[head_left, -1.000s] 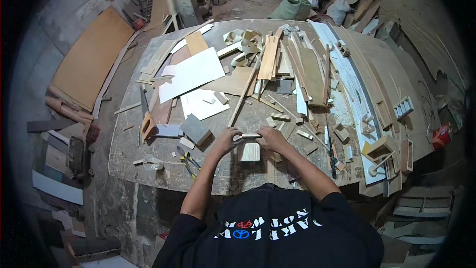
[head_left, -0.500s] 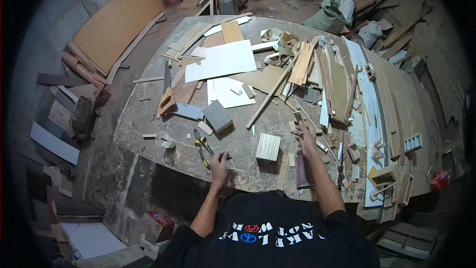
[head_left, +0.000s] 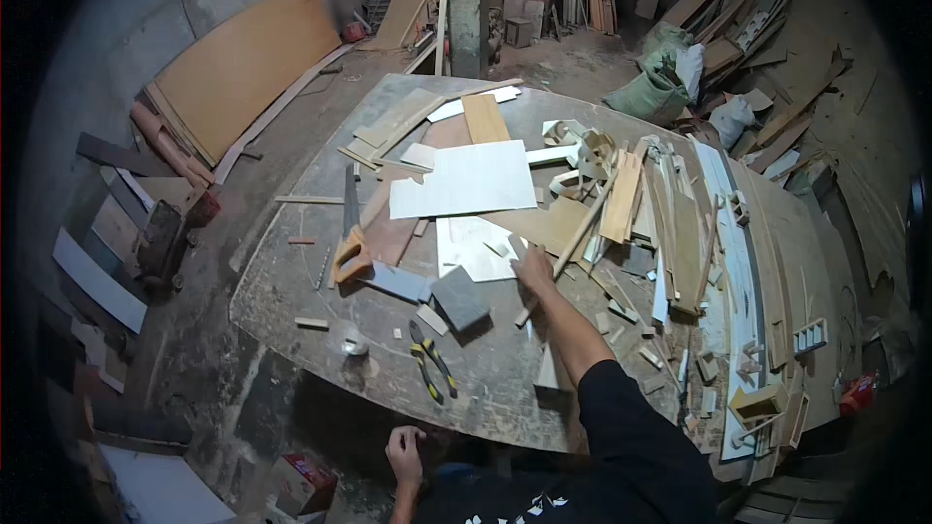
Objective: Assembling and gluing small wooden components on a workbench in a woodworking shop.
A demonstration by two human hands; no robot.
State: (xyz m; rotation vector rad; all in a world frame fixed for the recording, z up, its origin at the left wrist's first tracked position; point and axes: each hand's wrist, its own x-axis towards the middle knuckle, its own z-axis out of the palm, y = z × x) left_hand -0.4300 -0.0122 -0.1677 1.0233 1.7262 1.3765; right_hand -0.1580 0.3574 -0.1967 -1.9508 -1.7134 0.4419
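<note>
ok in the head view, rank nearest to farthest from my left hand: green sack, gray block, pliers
From your left hand:
1. Yellow-handled pliers, worktable's near side
2. Gray block, beyond the pliers
3. Green sack, past the worktable, right

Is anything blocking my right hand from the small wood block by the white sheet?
Nothing visible: your right hand is at the small wood block, apparently touching it. A pale offcut lies left of it, on the nearer white sheet.

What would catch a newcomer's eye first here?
Probably the bright white flat panel on the scuffed brown workbench, an orange-handled handsaw to its lower left. Next, maybe, the right hand at the edge of another white sheet, or the large orange-brown board by the grey left wall.
</note>
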